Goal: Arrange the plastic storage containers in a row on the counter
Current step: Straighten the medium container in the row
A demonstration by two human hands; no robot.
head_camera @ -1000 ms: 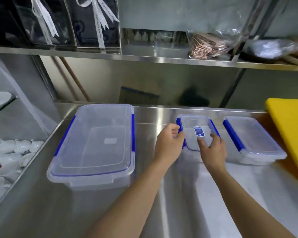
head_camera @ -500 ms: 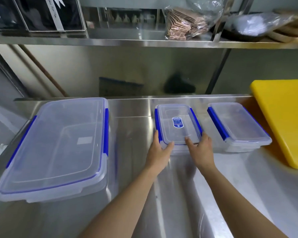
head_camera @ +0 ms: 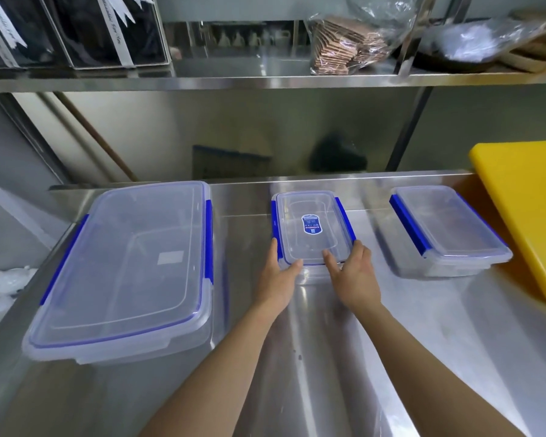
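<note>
Three clear plastic containers with blue clips stand on the steel counter (head_camera: 328,342). The large container (head_camera: 130,266) is at the left. The small labelled container (head_camera: 311,227) sits in the middle, and a medium container (head_camera: 445,230) at the right. My left hand (head_camera: 279,275) grips the small container's near left corner, thumb on the lid edge. My right hand (head_camera: 353,275) holds its near right corner the same way. A gap separates the small container from each neighbour.
A yellow cutting board (head_camera: 530,216) lies at the right edge, close to the medium container. A steel shelf (head_camera: 265,80) overhead carries black boxes with ribbons (head_camera: 76,29) and a bagged stack of brown items (head_camera: 344,45). White crockery (head_camera: 0,282) sits lower left.
Both hands slid from the small container's sides to its near corners, and the container has moved left, away from the medium one. The view shifted right and down.
</note>
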